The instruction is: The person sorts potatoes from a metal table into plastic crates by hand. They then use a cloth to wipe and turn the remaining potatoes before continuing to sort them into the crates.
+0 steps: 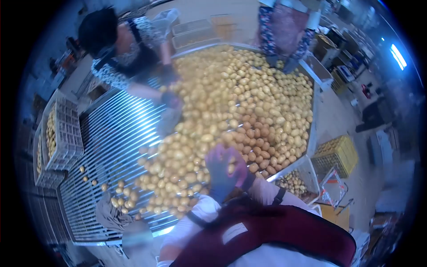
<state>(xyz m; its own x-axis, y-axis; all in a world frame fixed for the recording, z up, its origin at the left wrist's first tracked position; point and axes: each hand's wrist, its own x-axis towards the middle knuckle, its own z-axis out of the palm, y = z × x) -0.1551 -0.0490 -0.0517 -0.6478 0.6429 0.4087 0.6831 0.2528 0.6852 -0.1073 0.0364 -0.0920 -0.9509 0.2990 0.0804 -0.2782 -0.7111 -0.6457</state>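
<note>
A large heap of round, yellowish, potato-like produce covers much of a metal roller table. My left hand, in a dark glove, is at the near edge of the heap. Right beside it is my right hand, in a purple-looking glove. A yellowish piece shows between the two hands; blur hides which hand, if either, holds it. Browner pieces lie just beyond and to the right of my hands.
A co-worker leans over the heap at the upper left, another at the top. Stacked crates stand left. A yellow crate and a bin of small pieces are right. Grey cloth lies at the near left.
</note>
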